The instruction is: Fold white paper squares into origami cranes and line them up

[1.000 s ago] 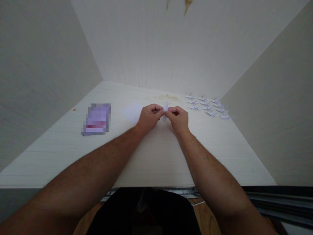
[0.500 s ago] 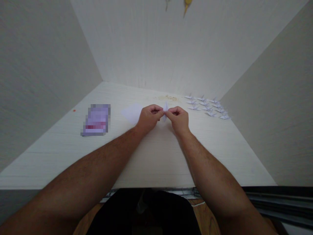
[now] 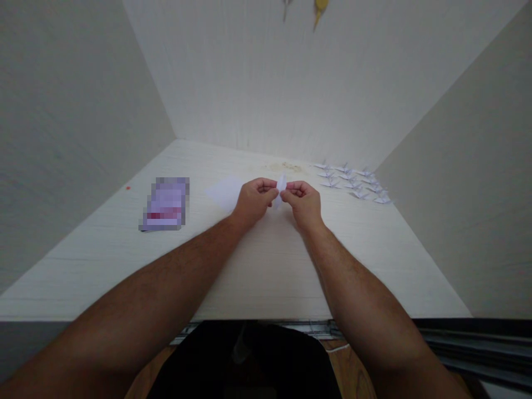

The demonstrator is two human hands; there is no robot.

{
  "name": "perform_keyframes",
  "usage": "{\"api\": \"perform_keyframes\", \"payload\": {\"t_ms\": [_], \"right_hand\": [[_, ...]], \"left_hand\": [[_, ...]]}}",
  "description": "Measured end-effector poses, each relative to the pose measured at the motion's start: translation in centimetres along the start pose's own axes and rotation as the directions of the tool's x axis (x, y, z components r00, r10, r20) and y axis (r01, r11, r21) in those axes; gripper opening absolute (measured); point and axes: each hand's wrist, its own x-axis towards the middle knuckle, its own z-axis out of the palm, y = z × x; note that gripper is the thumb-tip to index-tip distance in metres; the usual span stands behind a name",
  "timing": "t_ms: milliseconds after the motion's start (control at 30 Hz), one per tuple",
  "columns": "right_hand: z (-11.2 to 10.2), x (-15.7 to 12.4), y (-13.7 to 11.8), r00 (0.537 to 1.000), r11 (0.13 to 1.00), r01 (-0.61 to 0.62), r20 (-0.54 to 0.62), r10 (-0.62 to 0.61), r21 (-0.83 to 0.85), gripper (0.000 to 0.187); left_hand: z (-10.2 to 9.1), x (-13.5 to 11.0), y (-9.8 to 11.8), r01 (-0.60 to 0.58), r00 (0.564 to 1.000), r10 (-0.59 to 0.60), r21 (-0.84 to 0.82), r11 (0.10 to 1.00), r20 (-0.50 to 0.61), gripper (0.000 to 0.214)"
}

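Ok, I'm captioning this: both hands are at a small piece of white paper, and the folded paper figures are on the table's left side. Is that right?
Not quite: the head view shows the folded paper figures on the right side of the table. The left hand and right hand are at the small piece of white paper.

From here I see a bare left hand [image 3: 255,197] and right hand [image 3: 306,202], bare forearms [image 3: 359,282], and black clothing [image 3: 295,360] lower down, with a blurred greyish streak [image 3: 240,350] I cannot make out.
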Motion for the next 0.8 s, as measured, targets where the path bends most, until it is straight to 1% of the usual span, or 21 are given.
{"api": "perform_keyframes", "payload": {"t_ms": [100,200,333,533,667,800], "right_hand": [[-0.1,0.0,0.2,1.000,1.000,0.013,0.009,-0.013,-0.012,0.028],[-0.3,0.0,0.4,0.999,0.999,0.032,0.015,-0.032,-0.002,0.034],[-0.3,0.1,0.4,1.000,1.000,0.019,0.024,-0.019,-0.007,0.036],[-0.2,0.0,-0.1,0.999,0.999,-0.034,0.031,0.033,0.015,0.035],[0.1,-0.2,-0.4,0.998,0.998,-0.058,0.024,0.057,0.008,0.028],[0.2,-0.3,-0.6,0.999,0.999,-0.050,0.020,0.050,0.000,0.025]], "left_hand": [[0.0,-0.1,0.0,0.001,1.000,-0.001,0.035,0.999,0.002,0.014],[-0.1,0.0,-0.2,-0.014,1.000,0.014,0.039,0.999,0.012,0.018],[-0.1,-0.1,0.0,-0.016,1.000,0.014,0.078,0.997,0.021,0.018],[0.0,-0.3,0.5,-0.065,0.998,0.064,0.146,0.987,0.010,0.015],[0.0,-0.2,0.5,-0.048,0.999,0.048,0.161,0.986,0.007,0.014],[0.1,-0.1,0.2,-0.053,0.998,0.048,0.193,0.980,0.033,0.016]]}}
